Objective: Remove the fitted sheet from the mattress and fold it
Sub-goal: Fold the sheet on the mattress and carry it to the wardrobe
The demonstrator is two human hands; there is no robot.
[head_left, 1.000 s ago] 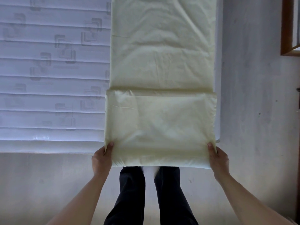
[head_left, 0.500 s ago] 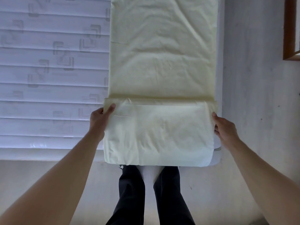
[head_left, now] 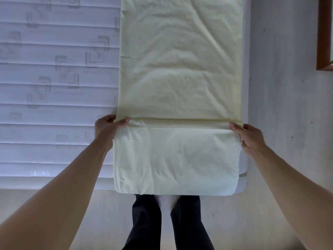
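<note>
The pale yellow fitted sheet [head_left: 180, 69] lies as a long folded strip along the right side of the white quilted mattress [head_left: 54, 87]. Its near end is folded into a thick stacked panel [head_left: 176, 159] at the mattress's front edge. My left hand [head_left: 106, 129] pinches the panel's far left corner, thumb on top. My right hand [head_left: 248, 138] holds the far right corner, fingers curled round the edge.
The mattress's front edge [head_left: 54, 184] runs across the lower left, its right corner [head_left: 242, 181] peeking past the sheet. My legs in dark trousers [head_left: 162, 222] stand on the pale floor [head_left: 279, 123]. A brown wooden frame [head_left: 323, 42] stands at the right.
Both hands carried the sheet's near edge away from me and over, making another fold. They went from the front edge of the mattress to the far edge of the folded panel.
</note>
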